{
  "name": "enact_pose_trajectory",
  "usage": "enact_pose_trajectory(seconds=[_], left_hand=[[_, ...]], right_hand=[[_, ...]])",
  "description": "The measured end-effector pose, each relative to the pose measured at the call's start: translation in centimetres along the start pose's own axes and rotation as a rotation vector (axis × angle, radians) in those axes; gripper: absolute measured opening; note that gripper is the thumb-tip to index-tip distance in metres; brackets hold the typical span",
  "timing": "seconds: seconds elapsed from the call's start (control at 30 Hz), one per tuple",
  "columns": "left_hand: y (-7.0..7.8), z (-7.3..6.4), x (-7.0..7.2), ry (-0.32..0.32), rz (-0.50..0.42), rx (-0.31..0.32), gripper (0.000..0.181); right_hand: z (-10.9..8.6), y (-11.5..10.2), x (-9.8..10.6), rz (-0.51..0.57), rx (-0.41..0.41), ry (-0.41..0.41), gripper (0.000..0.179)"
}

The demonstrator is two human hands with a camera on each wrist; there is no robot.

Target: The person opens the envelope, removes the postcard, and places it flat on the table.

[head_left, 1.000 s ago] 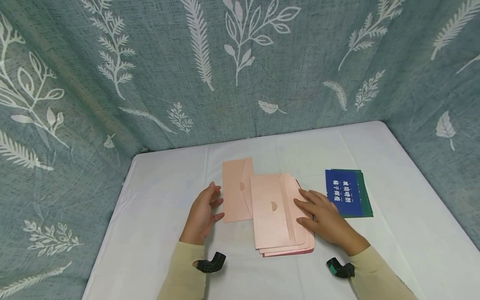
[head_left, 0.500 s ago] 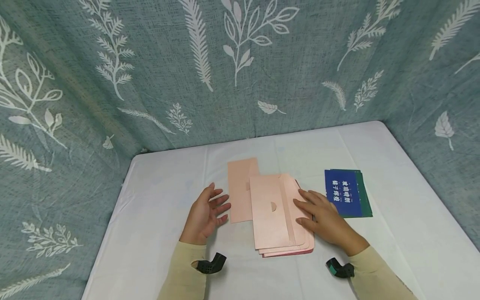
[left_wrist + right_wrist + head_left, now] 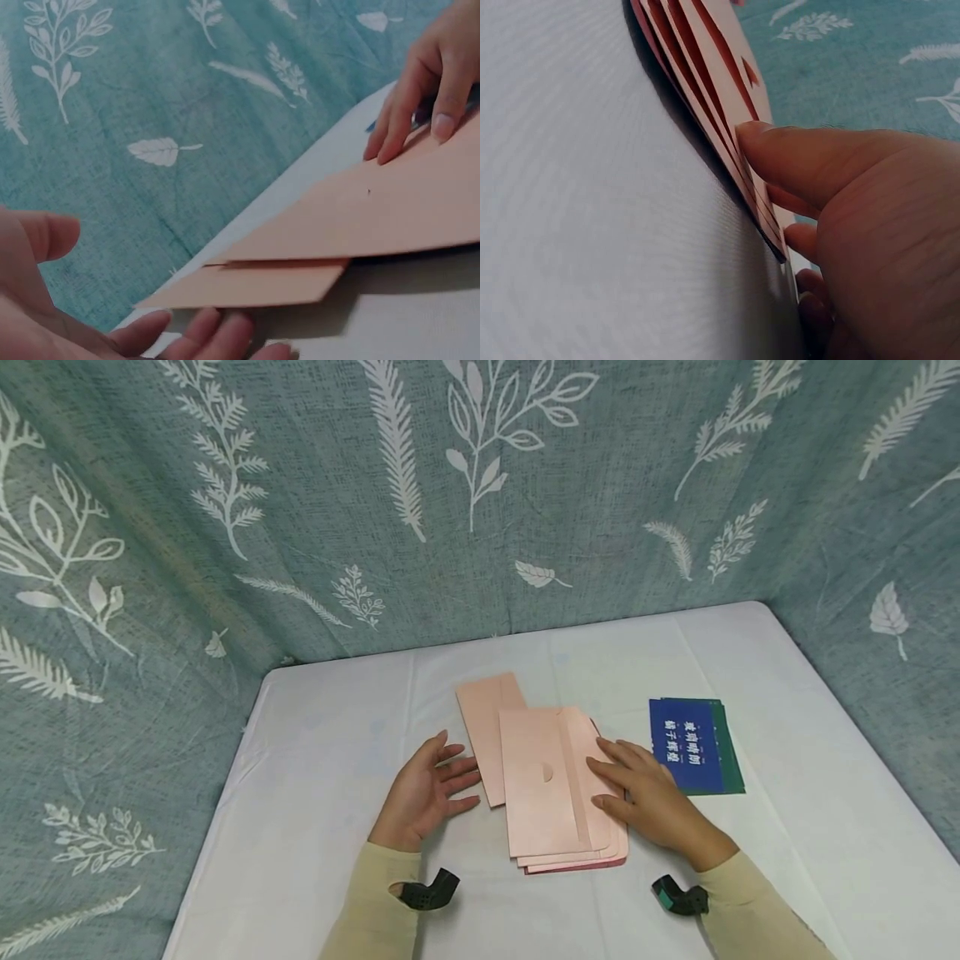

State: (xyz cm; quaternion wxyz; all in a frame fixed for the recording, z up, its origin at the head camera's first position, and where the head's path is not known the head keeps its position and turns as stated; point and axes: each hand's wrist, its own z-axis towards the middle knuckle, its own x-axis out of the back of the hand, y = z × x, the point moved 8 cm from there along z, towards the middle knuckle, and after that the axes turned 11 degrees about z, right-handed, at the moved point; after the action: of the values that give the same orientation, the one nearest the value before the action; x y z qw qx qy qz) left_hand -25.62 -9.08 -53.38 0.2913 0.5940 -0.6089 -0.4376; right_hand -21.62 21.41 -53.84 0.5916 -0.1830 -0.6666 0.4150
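A stack of pale pink envelopes (image 3: 536, 810) lies in the middle of the table, its lower edges slightly fanned and a darker red one at the bottom. Another pink envelope (image 3: 483, 722) sticks out at its upper left, slanted, with its right part hidden under the stack. My left hand (image 3: 427, 793) is palm up with spread fingers, fingertips right at that envelope's left edge. In the left wrist view the fingers (image 3: 225, 337) show just below its edge. My right hand (image 3: 652, 797) rests its fingertips on the stack's right side; the thumb (image 3: 780, 146) touches the layered edges in the right wrist view.
Blue and green cards (image 3: 686, 739) with white characters lie to the right of the stack, partly behind my right hand. A white cloth covers the table (image 3: 330, 718). A teal leaf-patterned curtain (image 3: 450, 585) hangs around its back and sides.
The single envelope has slid right, further under the stack, and turned to a slant. My left hand has followed it to the right. The right hand has stayed put.
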Motion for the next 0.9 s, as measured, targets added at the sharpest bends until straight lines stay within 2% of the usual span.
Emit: enact_pose_trajectory(seconds=[0.17, 0.47, 0.67, 0.9], left_hand=[[-0.1, 1.1, -0.9, -0.038, -0.026, -0.044, 0.051], [-0.5, 2.8, -1.6, -0.031, 0.131, -0.092, 0.059], [-0.7, 3.1, -1.0, 0.0, 0.172, -0.116, 0.061], [-0.6, 2.8, 0.2, 0.046, 0.16, -0.135, 0.06]], right_hand=[[0.0, 0.3, 0.0, 0.0, -0.001, 0.0, 0.058], [0.0, 0.4, 0.0, 0.032, -0.014, -0.01, 0.059], [0.1, 0.4, 0.0, 0.027, -0.009, -0.007, 0.059], [0.0, 0.5, 0.0, 0.021, -0.004, -0.002, 0.059]])
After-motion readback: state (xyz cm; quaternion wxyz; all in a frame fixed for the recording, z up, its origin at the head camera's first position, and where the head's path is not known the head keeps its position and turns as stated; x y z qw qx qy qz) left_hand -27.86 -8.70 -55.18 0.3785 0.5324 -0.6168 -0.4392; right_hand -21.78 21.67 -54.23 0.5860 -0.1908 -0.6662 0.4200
